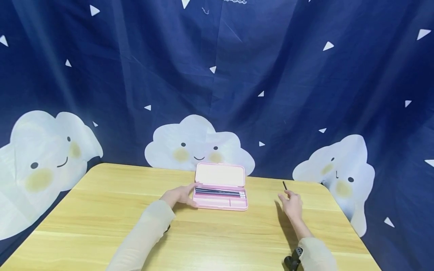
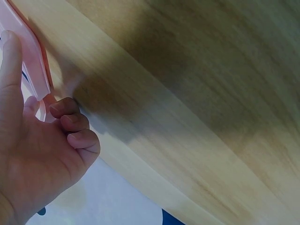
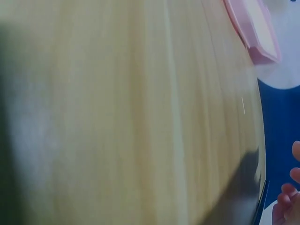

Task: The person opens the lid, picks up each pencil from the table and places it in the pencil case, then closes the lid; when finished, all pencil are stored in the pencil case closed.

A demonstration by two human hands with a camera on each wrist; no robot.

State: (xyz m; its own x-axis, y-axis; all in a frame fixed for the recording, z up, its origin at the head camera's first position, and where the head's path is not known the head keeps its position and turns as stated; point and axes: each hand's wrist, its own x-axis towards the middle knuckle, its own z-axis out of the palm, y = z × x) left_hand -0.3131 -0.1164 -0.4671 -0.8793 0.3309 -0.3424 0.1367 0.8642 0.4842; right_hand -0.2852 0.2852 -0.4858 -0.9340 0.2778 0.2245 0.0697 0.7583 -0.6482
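Observation:
A pink pencil case stands on the table with its lid raised. Inside lie several dark pencils with white ends. My left hand grips the case's left end, thumb near the front corner and a finger at the back. The left wrist view shows the thumb on the pink case and the other fingers curled. To the right of the case, my right hand holds a thin dark pencil above the table, pointing away; the grip itself is mostly hidden.
The wooden table ends just behind the case and the right hand. Behind it hangs a dark blue cloth with white clouds and triangles. A black device sits at the right wrist.

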